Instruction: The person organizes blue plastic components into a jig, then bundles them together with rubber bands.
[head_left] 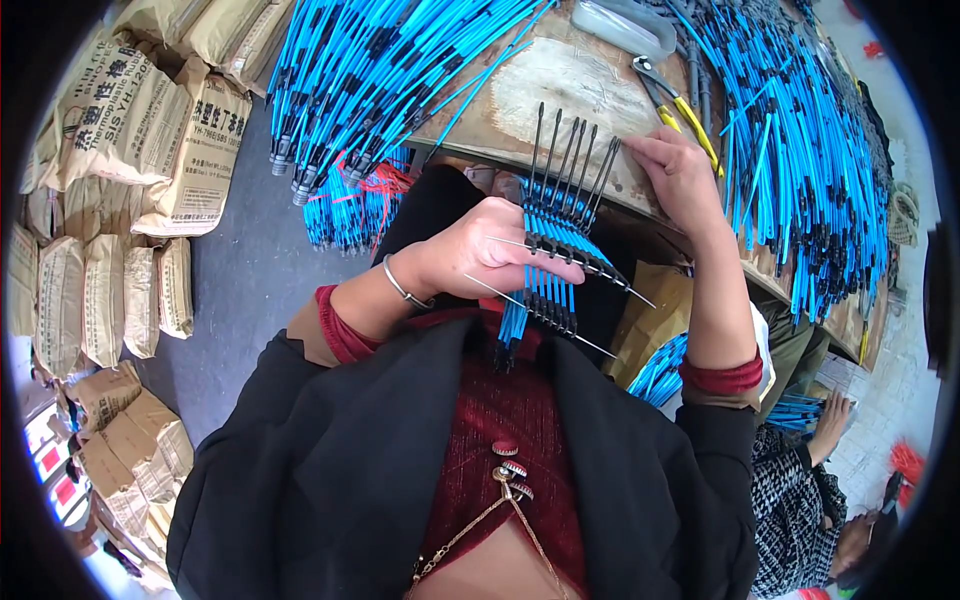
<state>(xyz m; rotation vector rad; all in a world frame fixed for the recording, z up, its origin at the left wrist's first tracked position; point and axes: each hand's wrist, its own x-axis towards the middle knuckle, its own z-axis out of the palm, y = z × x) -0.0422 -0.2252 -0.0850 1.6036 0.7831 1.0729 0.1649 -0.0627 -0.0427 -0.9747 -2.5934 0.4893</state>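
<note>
My left hand is closed around a flat row of slim blue rods with black fittings in front of my chest. Two thin metal needles run crosswise through the black fittings, their tips sticking out to the right. Long black ends of several rods point up toward the table. At the rightmost black end, my right hand has thumb and forefinger pinched together at its tip. Beyond the right hand on the table lie pliers with yellow handles.
Piles of blue rods lie at the table's left and right. A clear plastic box stands at the back of the worn wooden table. Stacked paper sacks line the left. A co-worker's hand shows at lower right.
</note>
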